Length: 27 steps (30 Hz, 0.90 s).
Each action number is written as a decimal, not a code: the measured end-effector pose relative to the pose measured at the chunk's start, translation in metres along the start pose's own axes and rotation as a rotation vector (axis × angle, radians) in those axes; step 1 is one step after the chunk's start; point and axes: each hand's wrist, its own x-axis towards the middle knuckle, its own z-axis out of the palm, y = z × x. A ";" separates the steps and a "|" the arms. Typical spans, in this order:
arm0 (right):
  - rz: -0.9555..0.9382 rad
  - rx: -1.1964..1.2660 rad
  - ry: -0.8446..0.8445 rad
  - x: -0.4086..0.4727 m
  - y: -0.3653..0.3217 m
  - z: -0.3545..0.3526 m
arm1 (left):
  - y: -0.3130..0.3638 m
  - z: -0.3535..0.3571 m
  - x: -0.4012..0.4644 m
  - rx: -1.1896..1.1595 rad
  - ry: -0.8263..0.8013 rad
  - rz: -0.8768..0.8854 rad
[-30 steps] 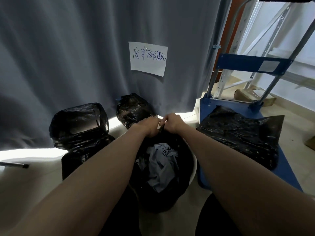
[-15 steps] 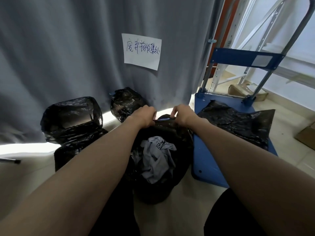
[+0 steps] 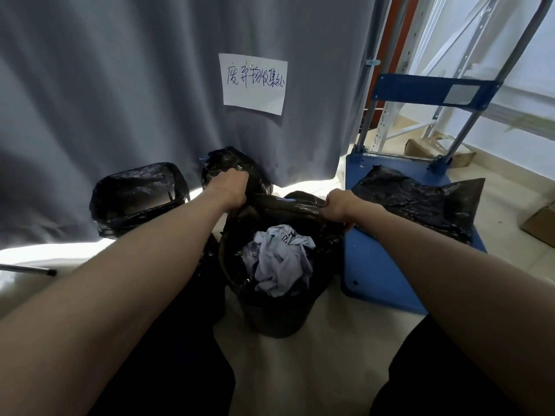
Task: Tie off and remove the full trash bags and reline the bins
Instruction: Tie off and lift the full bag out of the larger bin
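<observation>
Head view. Left hand [image 3: 229, 187] and right hand [image 3: 341, 207], each grip clamped on the far rim of the black trash bag [image 3: 270, 307], hold its mouth apart. The bag stands on the floor [image 3: 315, 364] before the grey curtain [image 3: 120, 85], crumpled pale waste [image 3: 279, 259] inside. Left: relined bin [image 3: 135, 196]. Right: blue cart [image 3: 387, 280] carrying a flat black bag [image 3: 420, 199].

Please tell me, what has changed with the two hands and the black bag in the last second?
The left hand and the right hand, close together at the far rim of the trash bag a second ago, have moved apart sideways, each gripping the rim and stretching the mouth open. The grey cloth stays inside; the bag is not tied. The lined bin and blue cart seem unmoved.
</observation>
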 end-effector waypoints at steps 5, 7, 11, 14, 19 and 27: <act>0.016 0.080 -0.092 -0.023 0.000 0.001 | -0.014 0.010 -0.011 0.016 -0.160 0.000; 0.013 0.085 -0.098 -0.029 0.000 -0.001 | -0.016 0.010 -0.013 0.010 -0.236 -0.014; 0.023 0.026 -0.139 -0.035 -0.001 -0.001 | -0.014 0.007 -0.013 -0.002 -0.316 -0.004; 0.031 -0.038 -0.163 -0.033 -0.001 0.001 | -0.008 0.010 -0.009 0.072 -0.367 -0.020; 0.007 -0.013 -0.147 -0.028 -0.002 0.000 | 0.000 0.011 -0.001 0.099 -0.381 -0.024; 0.014 0.103 -0.243 -0.038 -0.006 -0.007 | -0.008 0.002 -0.005 0.079 -0.337 -0.031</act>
